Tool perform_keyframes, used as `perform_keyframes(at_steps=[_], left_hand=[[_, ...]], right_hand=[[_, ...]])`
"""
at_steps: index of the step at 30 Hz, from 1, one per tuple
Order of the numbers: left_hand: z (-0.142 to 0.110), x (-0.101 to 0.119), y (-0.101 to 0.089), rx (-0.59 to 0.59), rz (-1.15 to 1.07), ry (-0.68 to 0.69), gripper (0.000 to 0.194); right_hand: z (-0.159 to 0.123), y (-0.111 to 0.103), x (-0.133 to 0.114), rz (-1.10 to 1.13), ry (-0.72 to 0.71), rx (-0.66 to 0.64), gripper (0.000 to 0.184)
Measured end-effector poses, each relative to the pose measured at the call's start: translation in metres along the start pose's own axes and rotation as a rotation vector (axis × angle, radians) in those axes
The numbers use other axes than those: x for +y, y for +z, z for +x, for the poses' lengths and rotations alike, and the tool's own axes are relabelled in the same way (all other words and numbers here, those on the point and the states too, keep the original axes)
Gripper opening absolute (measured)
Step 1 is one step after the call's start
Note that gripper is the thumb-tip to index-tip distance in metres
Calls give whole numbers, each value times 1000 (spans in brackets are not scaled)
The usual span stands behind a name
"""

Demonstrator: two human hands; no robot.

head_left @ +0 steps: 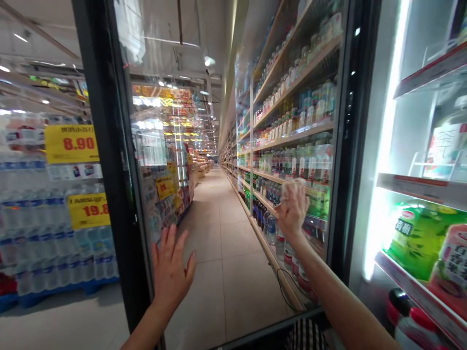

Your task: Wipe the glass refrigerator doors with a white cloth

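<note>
A tall glass door (pixel 209 218) with a black frame (pixel 105 121) stands in front of me. Spread fingers and an apart thumb show on my left hand (pixel 172 265), its palm toward the glass at the lower left; it holds nothing. My right hand (pixel 293 209) is raised at the right part of the same pane. Motion smears its fingers, so whether a thin thing lies under them is hidden. Faint streaks and glare mark the upper glass. At the bottom edge, a black-and-white checked cloth (pixel 305 334) shows partly.
Right of the door, a lit cooler holds a green pouch (pixel 412 238), a pink package (pixel 450 272) and a red-lidded jar (pixel 419 325). Packs of water bottles (pixel 54 243) with yellow price signs (pixel 71 144) stand at left. Shelves of bottles (pixel 288 124) and an aisle floor (pixel 207 194) appear in the pane.
</note>
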State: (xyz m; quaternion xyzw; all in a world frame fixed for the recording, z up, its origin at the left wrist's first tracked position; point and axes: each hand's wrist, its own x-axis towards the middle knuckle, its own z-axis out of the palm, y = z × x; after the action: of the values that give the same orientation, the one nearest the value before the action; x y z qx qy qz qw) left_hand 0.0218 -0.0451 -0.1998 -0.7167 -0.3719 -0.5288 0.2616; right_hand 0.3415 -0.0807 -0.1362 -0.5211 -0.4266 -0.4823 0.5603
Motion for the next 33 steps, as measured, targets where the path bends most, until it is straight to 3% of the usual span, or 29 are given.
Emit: perform_keyframes(at_steps=[2,4,5,8,10,12,15,17,18,21,22,24,27,28,30,33], left_hand=[[-1,-2,1,-5,14,16,65],[-2,-7,1,-14,26,52,66],[-2,-9,0,-19,31,68,66],[-3,-12,0,-21,44,89,65],[-3,-12,0,-15,48,78,64],[-3,-11,0,-13,46,72,63],[-4,-13,1,-13,48,84,64],[-6,-14,0,-14,55,99,64],[-6,-15,-1,-15,58,105,63],[0,-14,-8,-11,67,112,59],[7,-14,-11,1,70,113,56],[27,-13,-16,31,78,108,53],[65,-12,-23,78,91,74,52],[75,-12,-24,88,94,62,52],[89,-12,-25,103,98,53,53],[93,-12,-22,110,99,53,53]], right_hand=[[-8,1,-23,65,-331,-169,50],[-3,1,-27,88,-479,-228,49],[5,1,-22,74,-431,-193,48],[40,6,-5,-8,25,54,50],[54,11,-13,-18,151,103,51],[50,14,-37,29,-36,-2,50],[31,12,-69,141,-556,-238,49],[30,11,-69,139,-639,-254,49],[35,11,-62,109,-551,-207,48],[58,13,-39,-2,-80,16,50],[64,14,-35,-22,5,56,51],[67,14,-33,-27,-50,23,51],[62,9,-28,1,-427,-176,48],[63,6,-21,-5,-461,-193,48],[72,3,-1,-39,-286,-108,50],[94,4,19,-60,171,99,53]])
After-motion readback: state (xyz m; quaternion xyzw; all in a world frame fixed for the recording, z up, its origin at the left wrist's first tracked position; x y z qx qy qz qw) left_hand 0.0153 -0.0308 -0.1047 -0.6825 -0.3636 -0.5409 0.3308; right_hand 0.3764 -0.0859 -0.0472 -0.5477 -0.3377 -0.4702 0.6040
